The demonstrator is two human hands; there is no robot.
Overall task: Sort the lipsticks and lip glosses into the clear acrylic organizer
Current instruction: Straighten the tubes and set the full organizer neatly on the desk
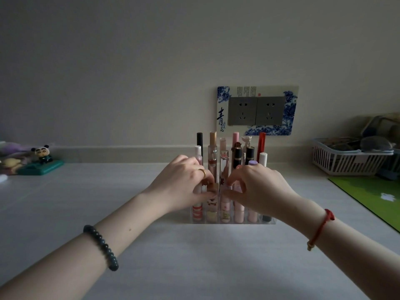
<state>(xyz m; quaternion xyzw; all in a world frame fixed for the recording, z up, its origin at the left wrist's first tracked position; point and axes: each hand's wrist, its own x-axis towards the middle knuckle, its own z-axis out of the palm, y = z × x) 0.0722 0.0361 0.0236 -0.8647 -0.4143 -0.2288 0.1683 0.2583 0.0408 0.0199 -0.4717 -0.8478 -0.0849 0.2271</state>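
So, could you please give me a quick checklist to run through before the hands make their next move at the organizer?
1. Organizer flat on the table: ok.
2. Tubes in the back row, such as the red tube, upright: ok.
3. Left hand at the front row, fingertips on a tube with a cartoon print: ok.
4. Right hand pinching a tube next to it: cannot tell, the fingers hide the contact.
5. Free slot remaining: cannot tell, the hands cover the middle.
6. Loose lipsticks left on the table near the organizer: none visible, ok.
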